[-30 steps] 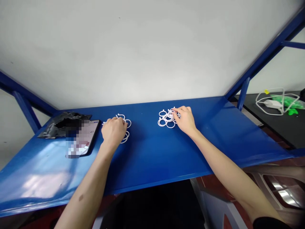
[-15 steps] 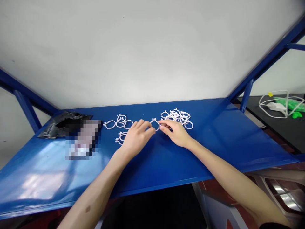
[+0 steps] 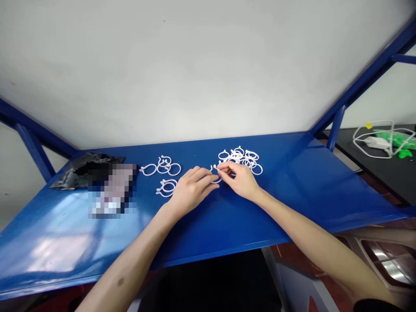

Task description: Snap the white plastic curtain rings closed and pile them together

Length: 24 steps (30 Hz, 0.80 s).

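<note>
Between my hands is a white curtain ring [image 3: 216, 180], its small knobbed ends standing up near my right fingertips. My left hand [image 3: 192, 187] is closed on the ring's left side, fingers over it and thumb below. My right hand [image 3: 239, 178] pinches the ring near its ends with thumb and forefinger. The hands partly hide it. Just beyond my right hand lies a heap of several white curtain rings [image 3: 256, 169]. Left of my left hand lie more loose rings [image 3: 174, 169], and a nearer overlapping pair [image 3: 165, 193] sits beside my wrist.
A blue table [image 3: 208, 234] carries everything, with a pale wall [image 3: 195, 86] behind. At the left lie a black plastic bag [image 3: 76, 171] and a blurred-out flat object [image 3: 118, 186]. Blue frame bars [image 3: 336, 125] rise at both sides. A black table [image 3: 367, 173] at right holds green plastic.
The ring between my hands has turned and shifted slightly right and nearer. My left fingers have moved right onto it, close to my right fingertips. The view has shifted slightly.
</note>
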Available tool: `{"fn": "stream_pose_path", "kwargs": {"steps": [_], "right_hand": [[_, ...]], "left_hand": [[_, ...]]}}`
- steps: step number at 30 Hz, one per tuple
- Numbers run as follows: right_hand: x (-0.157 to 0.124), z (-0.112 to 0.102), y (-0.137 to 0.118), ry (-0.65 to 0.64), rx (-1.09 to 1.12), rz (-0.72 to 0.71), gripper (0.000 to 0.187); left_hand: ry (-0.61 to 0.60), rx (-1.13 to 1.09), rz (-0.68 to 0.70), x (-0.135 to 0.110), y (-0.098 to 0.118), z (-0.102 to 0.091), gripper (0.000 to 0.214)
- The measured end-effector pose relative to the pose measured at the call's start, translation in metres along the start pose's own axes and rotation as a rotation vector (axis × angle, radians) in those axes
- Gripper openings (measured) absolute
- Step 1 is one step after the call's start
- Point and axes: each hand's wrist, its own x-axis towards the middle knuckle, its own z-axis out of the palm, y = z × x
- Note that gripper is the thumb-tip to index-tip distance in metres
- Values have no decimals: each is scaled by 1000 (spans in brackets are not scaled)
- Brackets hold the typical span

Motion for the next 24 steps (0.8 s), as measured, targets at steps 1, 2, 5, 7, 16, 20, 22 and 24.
{"fn": "stream_pose_path", "kwargs": {"steps": [1,2,5,7,16,20,22,24], "right_hand": [[0,-1,-1,18,-17,-24,12],[0,-2,-1,31,-30,-48,12],[-1,-4,-4,40,-50,-120,12],[-2,-5,-6,27,-67,-159,13],[-6,0,-4,-72,-105,-265,13],[-8,1,-1,-100,-176,-323,18],[-9,1,1,-124,-222,-361,21],[-9,2,2,-150,-259,-386,24]], "left_hand": [[67,-30,-80,0,1,1,18],[130,-49,-179,1,2,2,20],[192,-154,-462,3,4,2,23],[99,-339,-552,5,2,1,25],[-7,-564,-592,3,-2,1,27],[55,-364,-444,-2,0,6,22],[89,-310,-358,-5,-1,10,23],[86,-279,-306,-7,-3,14,25]]}}
